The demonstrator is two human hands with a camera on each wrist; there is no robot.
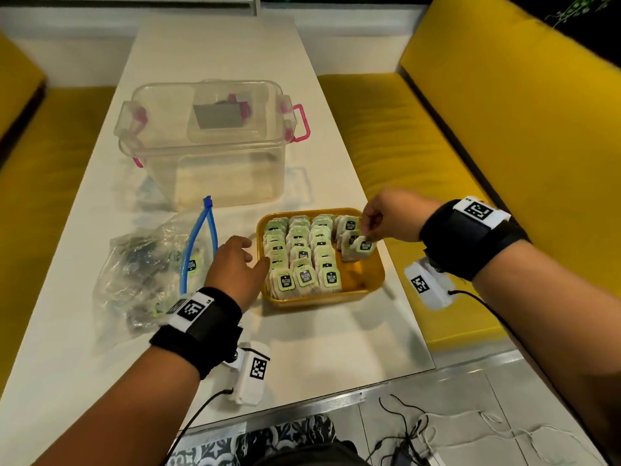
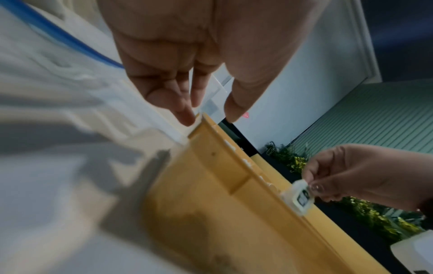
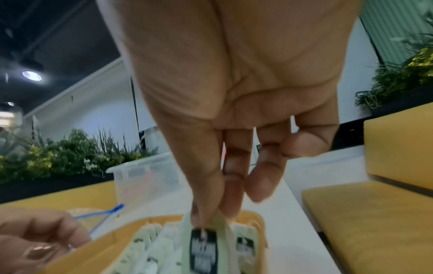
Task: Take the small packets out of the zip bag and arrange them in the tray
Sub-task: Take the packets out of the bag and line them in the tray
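The right hand (image 1: 391,218) pinches a packet (image 1: 364,245) by its top over the fourth row of the tray (image 1: 369,284), probably to stand it upright. The left hand (image 1: 240,264), fingers relaxed, steadies the tray's left edge. Beside it the bag (image 1: 148,264) lies open on the table's left side.

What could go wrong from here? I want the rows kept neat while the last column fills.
The right hand pinches a packet only by its top edge, so it may swing and land crooked. The fourth column is short and loose, so pushing in could topple its leaning packets. The left hand rests at the tray rim near the packed rows; a bump might shift them.
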